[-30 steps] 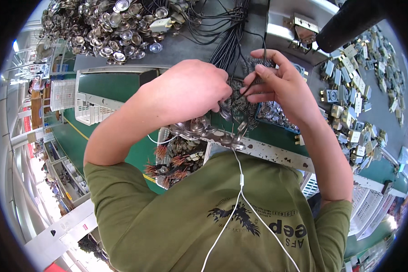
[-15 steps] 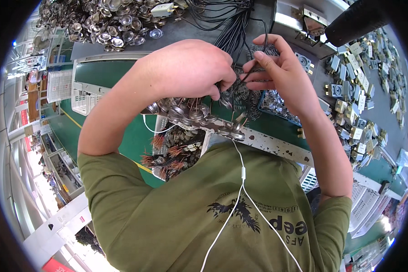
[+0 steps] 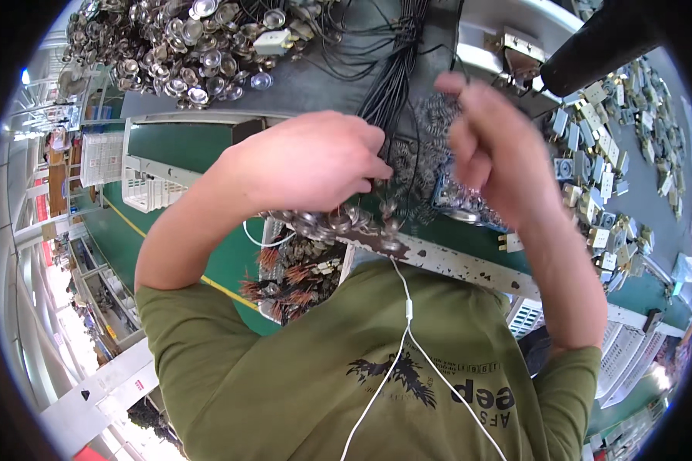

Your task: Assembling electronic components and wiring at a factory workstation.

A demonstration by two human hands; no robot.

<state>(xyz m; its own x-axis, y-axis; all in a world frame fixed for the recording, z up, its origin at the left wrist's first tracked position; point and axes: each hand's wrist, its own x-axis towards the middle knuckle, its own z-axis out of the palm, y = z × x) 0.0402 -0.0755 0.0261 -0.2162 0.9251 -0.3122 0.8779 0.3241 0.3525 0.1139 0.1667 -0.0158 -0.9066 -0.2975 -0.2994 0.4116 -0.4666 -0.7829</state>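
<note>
My left hand (image 3: 315, 161) is closed, its fingertips pinched together beside a bundle of black cables (image 3: 392, 96); whatever they hold is hidden behind the fingers. Just below it, several round metal cups (image 3: 334, 220) with thin leads lie along the worn front edge of the bench. My right hand (image 3: 496, 142) is raised to the right of the cables, smeared by motion, so its grip does not show. Between the two hands lies a heap of coiled springs (image 3: 434, 123). A blue tray of small shiny parts (image 3: 469, 206) sits below my right hand.
A large pile of metal cups (image 3: 196, 61) covers the far left, with a white block (image 3: 273, 42) on it. Many grey and white socket-like units (image 3: 603, 146) spread over the right. A black cylinder (image 3: 600, 50) juts in at upper right, near a metal fixture (image 3: 521, 58).
My right hand has let go of the black cable and moved right, away from my left hand. My left hand has come slightly down toward the bench edge.
</note>
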